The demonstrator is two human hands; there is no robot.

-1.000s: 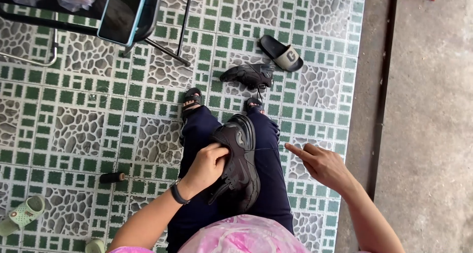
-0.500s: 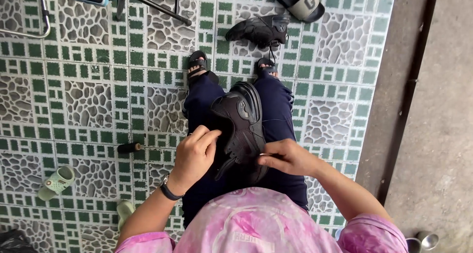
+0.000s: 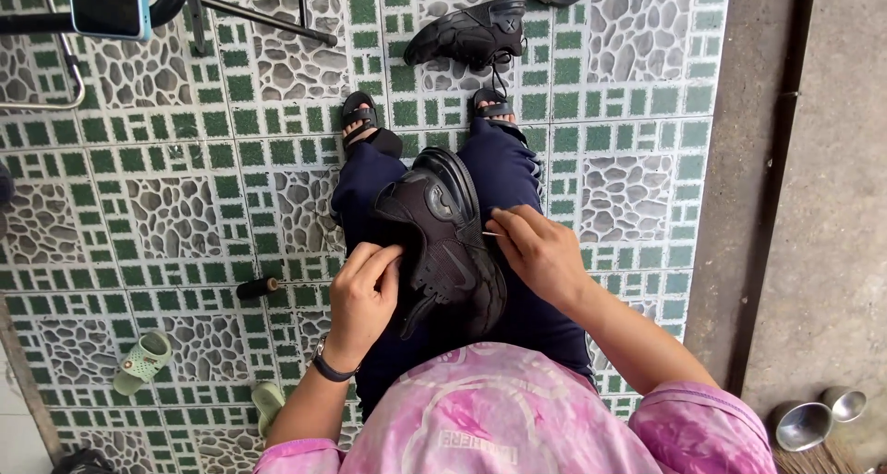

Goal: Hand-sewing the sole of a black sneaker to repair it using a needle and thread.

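- Pinching a thin needle (image 3: 491,234) between thumb and forefinger, our right hand (image 3: 540,252) sits at the right side of the black sneaker (image 3: 442,243); the other fingers curl loosely, the wrist bent inward over the lap.
- Our left hand (image 3: 362,294) has its grip pressed together on the shoe's left edge, fingers folded over the upper, thumb tucked beneath, steadying it.
- We hold the sneaker on our thighs, lying on its side with the thick sole (image 3: 462,174) facing away from us, toward the knees.
- As far as we can judge, stitching along the side near the sole is under way: the needle tip is at the shoe's edge, but we cannot make out any thread or finished seam, so how much remains is unclear.
- Its mate, a second black sneaker (image 3: 469,35), lies on the tiled floor (image 3: 166,197) beyond our sandalled feet, apparently untouched.
- A dark spool-like cylinder (image 3: 257,287) rests on the floor to our left.
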